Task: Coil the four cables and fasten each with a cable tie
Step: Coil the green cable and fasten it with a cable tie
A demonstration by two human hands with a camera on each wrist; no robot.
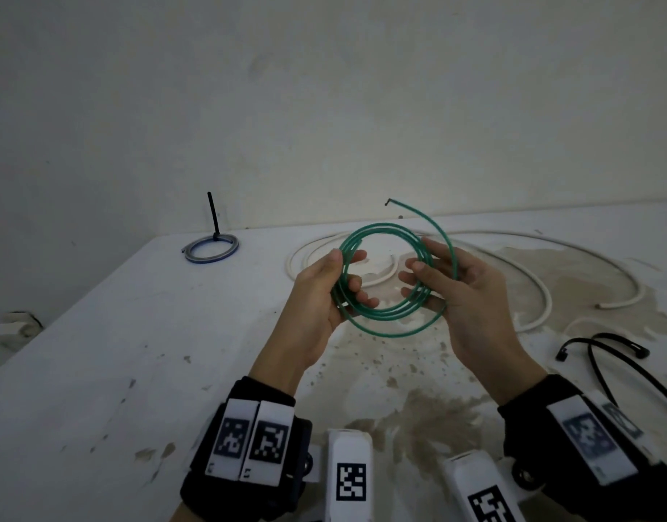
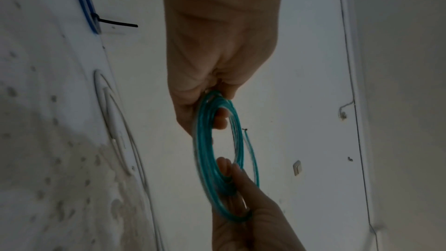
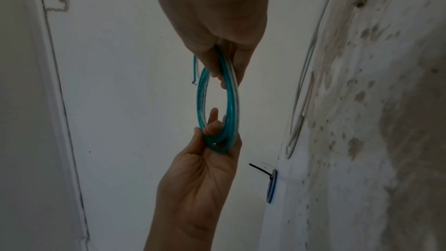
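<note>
Green cable (image 1: 390,324): wound into a few loops and held up over the table (image 1: 136,333), one hand on each side, so the coil kept its shape.
Left hand (image 1: 324,292): fingers curled through the ring with the thumb on top, pinching the left side of the stack.
Right hand (image 1: 463,292): fingers bent around the right side of the loops, thumb inside the ring, probably steering the last turn.
Loose end (image 1: 407,206): stuck up past the coil at the back, not tucked in yet, so I'd say the winding wasn't quite finished.
Blue cable (image 1: 211,249): already coiled, lying far left, with a black tie (image 1: 212,214) standing up from it.
White cable (image 1: 475,235): sprawled loose behind the hands, not coiled.
Spare ties (image 1: 603,352): black, lying near the right wrist, handy for the next grab.
</note>
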